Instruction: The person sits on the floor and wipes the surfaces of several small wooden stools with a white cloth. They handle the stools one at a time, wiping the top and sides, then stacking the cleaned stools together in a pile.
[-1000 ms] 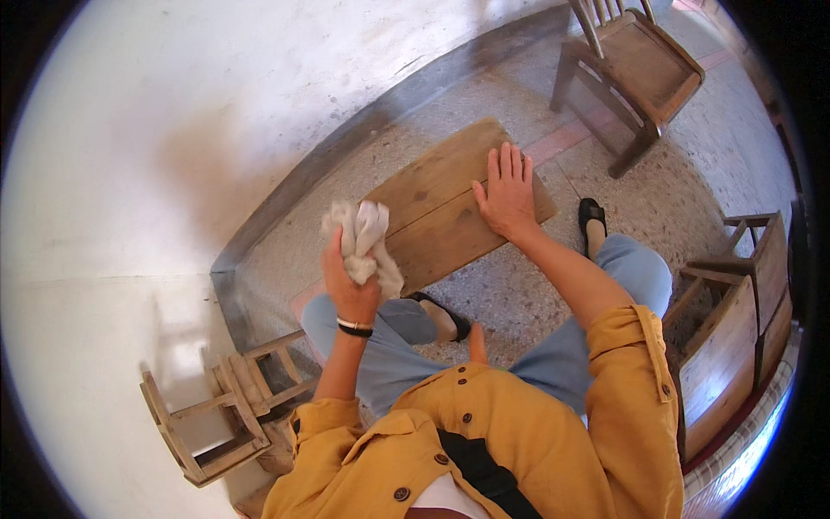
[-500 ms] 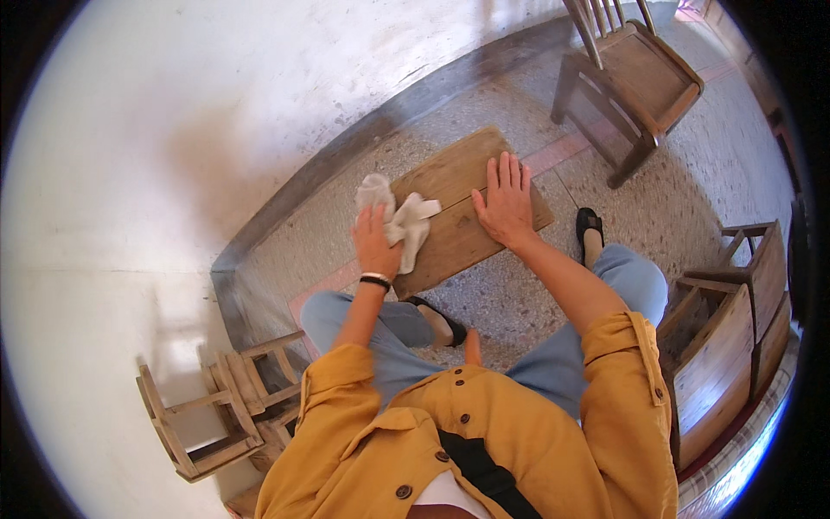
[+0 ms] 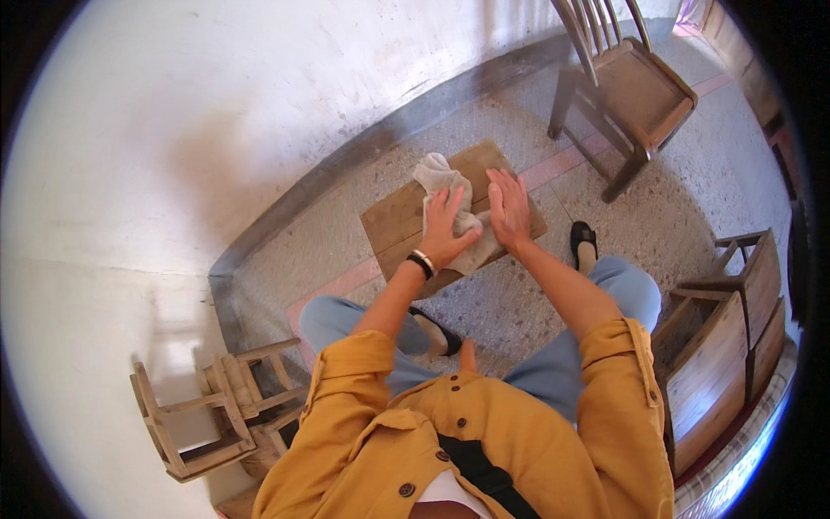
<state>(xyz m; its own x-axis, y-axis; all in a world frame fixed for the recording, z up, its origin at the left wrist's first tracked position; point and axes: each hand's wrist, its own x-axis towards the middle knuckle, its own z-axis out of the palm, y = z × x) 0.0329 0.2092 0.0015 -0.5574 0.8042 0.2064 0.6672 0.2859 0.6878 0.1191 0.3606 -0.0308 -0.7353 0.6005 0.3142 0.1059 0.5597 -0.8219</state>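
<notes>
A wooden stool [image 3: 393, 227] with a flat, worn rectangular top stands on the floor between my knees. On its top lies a crumpled off-white cloth [image 3: 443, 176]. My left hand [image 3: 445, 232] holds this cloth down against the wood, its fingers over the fabric and the thumb pointing right. Beside it, my right hand [image 3: 510, 210] rests tilted near the stool's right end, fingers stretched out and holding nothing. Its wrist side is close to the cloth's right edge. The stool's legs are hidden beneath the top.
A wooden chair [image 3: 640, 91] stands at the far right. Several wooden stools [image 3: 713, 372] are stacked on the right, and more small stools [image 3: 199, 424] lie by the left wall. A white wall [image 3: 130, 173] with a grey base band curves along the left and back.
My left hand has slid the cloth rightward across the stool top, close to my right hand. The right hand has turned from lying flat to a more tilted pose.
</notes>
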